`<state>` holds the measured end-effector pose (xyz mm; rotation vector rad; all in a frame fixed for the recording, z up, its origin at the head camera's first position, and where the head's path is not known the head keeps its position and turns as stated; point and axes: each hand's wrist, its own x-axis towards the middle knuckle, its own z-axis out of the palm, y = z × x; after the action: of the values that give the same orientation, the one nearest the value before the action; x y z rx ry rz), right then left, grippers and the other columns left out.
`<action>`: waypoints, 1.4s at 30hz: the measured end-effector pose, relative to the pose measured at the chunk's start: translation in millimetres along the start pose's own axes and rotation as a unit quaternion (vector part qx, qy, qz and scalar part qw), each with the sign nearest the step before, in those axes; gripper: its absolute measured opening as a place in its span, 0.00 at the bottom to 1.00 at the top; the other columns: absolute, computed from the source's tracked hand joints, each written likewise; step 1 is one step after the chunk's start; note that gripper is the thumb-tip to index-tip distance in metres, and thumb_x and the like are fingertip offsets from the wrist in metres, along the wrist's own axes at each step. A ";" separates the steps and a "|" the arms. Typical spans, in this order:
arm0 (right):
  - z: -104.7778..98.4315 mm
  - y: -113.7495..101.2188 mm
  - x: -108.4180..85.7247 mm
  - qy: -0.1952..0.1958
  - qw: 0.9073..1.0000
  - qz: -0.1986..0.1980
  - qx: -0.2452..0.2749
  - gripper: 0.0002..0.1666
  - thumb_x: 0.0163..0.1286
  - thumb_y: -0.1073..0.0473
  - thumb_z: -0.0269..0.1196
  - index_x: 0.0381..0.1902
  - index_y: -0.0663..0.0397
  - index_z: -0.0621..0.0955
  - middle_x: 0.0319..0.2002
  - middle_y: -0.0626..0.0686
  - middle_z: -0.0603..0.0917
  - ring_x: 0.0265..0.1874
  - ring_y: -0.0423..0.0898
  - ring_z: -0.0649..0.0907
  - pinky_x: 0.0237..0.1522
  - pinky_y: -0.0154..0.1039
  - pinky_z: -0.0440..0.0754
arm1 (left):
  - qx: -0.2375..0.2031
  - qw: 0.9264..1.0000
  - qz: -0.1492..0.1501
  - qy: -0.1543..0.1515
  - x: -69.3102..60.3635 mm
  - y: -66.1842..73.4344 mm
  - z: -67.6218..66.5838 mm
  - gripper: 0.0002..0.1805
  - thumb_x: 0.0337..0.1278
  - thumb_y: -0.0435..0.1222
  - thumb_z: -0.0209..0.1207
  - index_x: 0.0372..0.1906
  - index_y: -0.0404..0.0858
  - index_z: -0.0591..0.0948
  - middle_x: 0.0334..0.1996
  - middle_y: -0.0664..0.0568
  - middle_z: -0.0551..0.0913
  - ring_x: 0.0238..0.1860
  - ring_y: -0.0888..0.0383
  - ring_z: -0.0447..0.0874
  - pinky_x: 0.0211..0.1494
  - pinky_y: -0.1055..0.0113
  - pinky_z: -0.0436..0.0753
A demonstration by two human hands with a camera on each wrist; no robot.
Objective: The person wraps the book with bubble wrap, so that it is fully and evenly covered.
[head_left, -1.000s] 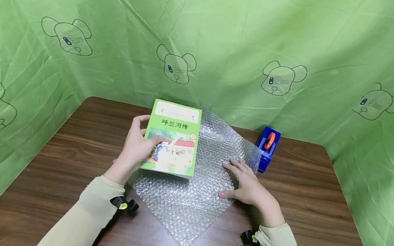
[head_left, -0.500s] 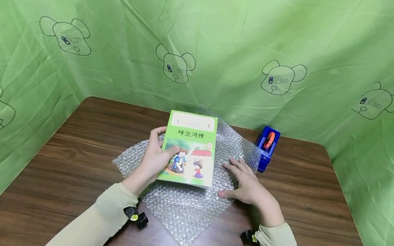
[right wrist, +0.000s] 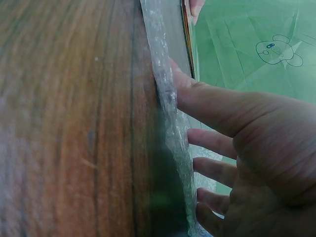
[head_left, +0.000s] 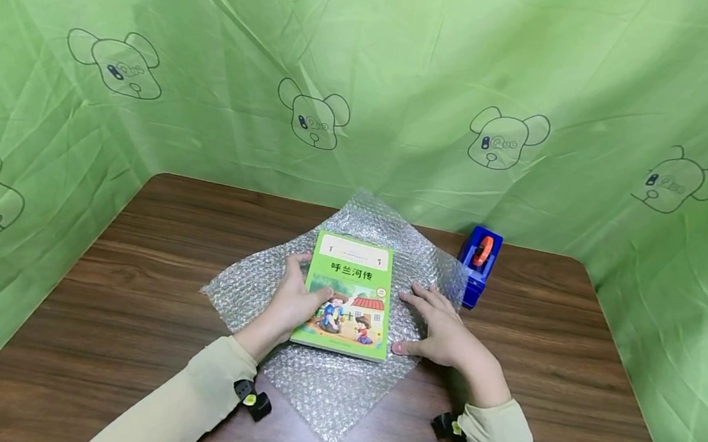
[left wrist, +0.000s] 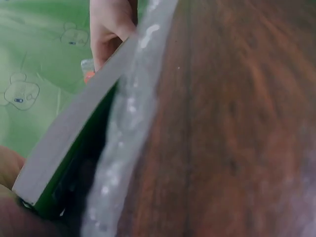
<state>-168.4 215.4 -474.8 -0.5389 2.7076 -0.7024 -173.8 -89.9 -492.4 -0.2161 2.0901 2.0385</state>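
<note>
The book [head_left: 351,296] moves from left of the frame's middle to just right of it and sits lower, over the central part of the bubble wrap [head_left: 332,399]; it also looks a little smaller. The left hand [head_left: 296,304], holding it, shifts right and down too, bringing the left sleeve [head_left: 189,396] and its black wrist camera [head_left: 252,400] along. The wrap's upper corner and left corner now show, and the glare blotting the cover picture is gone.
</note>
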 end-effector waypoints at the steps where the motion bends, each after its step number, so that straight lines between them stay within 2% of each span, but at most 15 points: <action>1: 0.0 -0.1 0.0 0.000 1.000 0.000 0.000 0.60 0.58 0.41 0.84 0.83 0.51 0.71 0.86 0.63 0.60 0.86 0.71 0.49 0.81 0.76 0.45 | 0.014 1.000 0.000 -0.001 0.4 -0.2 -0.2 0.44 0.72 0.26 0.65 0.82 0.44 0.53 0.58 0.36 0.82 0.38 0.47 0.93 0.41 0.54 0.94; 5: -0.1 -0.4 -0.1 0.002 1.000 0.000 0.002 0.60 0.58 0.42 0.85 0.83 0.52 0.71 0.86 0.63 0.60 0.86 0.71 0.50 0.81 0.76 0.46 | 0.052 0.999 0.003 -0.007 1.5 0.5 -1.2 0.44 0.71 0.26 0.66 0.83 0.43 0.55 0.58 0.36 0.82 0.39 0.47 0.92 0.40 0.54 0.93; 12: -0.1 -0.6 -0.5 0.003 1.000 -0.001 0.003 0.60 0.58 0.41 0.85 0.83 0.52 0.71 0.86 0.63 0.60 0.85 0.72 0.50 0.81 0.77 0.45 | 0.044 0.999 0.011 0.002 2.0 -0.8 0.0 0.43 0.74 0.24 0.62 0.84 0.44 0.56 0.66 0.36 0.77 0.47 0.44 0.90 0.44 0.55 0.93; 16: 0.3 0.0 -0.1 0.002 1.000 0.000 0.003 0.61 0.57 0.40 0.85 0.83 0.51 0.71 0.86 0.63 0.60 0.85 0.72 0.50 0.81 0.76 0.46 | 0.074 0.997 0.030 -0.004 3.0 -0.6 -0.3 0.42 0.76 0.27 0.61 0.85 0.43 0.55 0.67 0.36 0.77 0.47 0.46 0.90 0.45 0.57 0.92; 19: 0.2 0.3 0.2 0.002 1.000 0.000 0.003 0.61 0.57 0.40 0.85 0.83 0.51 0.71 0.86 0.63 0.60 0.85 0.72 0.50 0.81 0.76 0.46 | 0.137 0.989 0.044 -0.018 4.3 2.8 -5.8 0.42 0.77 0.32 0.64 0.86 0.42 0.57 0.64 0.39 0.79 0.42 0.50 0.89 0.42 0.58 0.91; 23: -0.3 0.1 0.0 0.000 1.000 0.001 0.004 0.61 0.57 0.40 0.85 0.83 0.51 0.71 0.86 0.63 0.59 0.85 0.72 0.50 0.81 0.76 0.45 | 0.230 0.971 0.059 -0.029 7.3 8.2 -18.8 0.44 0.69 0.34 0.71 0.85 0.39 0.64 0.53 0.42 0.82 0.35 0.54 0.85 0.36 0.60 0.87; 26: -0.2 0.0 -0.1 -0.001 1.000 0.002 0.005 0.61 0.57 0.41 0.85 0.83 0.51 0.71 0.86 0.63 0.59 0.86 0.72 0.50 0.81 0.76 0.45 | 0.261 0.963 0.058 -0.037 9.9 10.4 -27.9 0.45 0.63 0.32 0.74 0.84 0.38 0.68 0.49 0.44 0.81 0.34 0.55 0.83 0.37 0.61 0.85; 27: 0.0 0.0 -0.1 -0.001 1.000 0.002 0.005 0.61 0.57 0.41 0.85 0.83 0.51 0.71 0.86 0.63 0.59 0.86 0.72 0.50 0.81 0.76 0.45 | 0.262 0.962 0.058 -0.042 11.1 10.2 -30.2 0.45 0.62 0.32 0.75 0.83 0.38 0.69 0.48 0.44 0.81 0.35 0.55 0.84 0.38 0.62 0.85; 34: 1.5 -0.3 -0.2 -0.001 1.000 0.001 0.007 0.61 0.58 0.41 0.85 0.83 0.51 0.71 0.86 0.63 0.60 0.86 0.71 0.50 0.81 0.76 0.45 | 0.228 0.970 0.035 -0.072 13.6 9.2 -37.2 0.46 0.62 0.30 0.76 0.83 0.38 0.67 0.47 0.41 0.80 0.38 0.52 0.87 0.40 0.59 0.85; 42: 0.4 0.6 -0.5 0.001 1.000 0.000 0.007 0.61 0.57 0.41 0.85 0.83 0.51 0.71 0.86 0.63 0.60 0.85 0.72 0.50 0.81 0.77 0.46 | 0.233 0.968 0.047 -0.083 15.7 8.9 -40.1 0.43 0.62 0.31 0.76 0.80 0.38 0.70 0.47 0.42 0.81 0.41 0.51 0.85 0.44 0.59 0.84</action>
<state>-168.1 215.9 -475.3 -0.5360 2.7035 -0.7210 -193.2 -129.0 -487.0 0.1285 2.4256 1.4838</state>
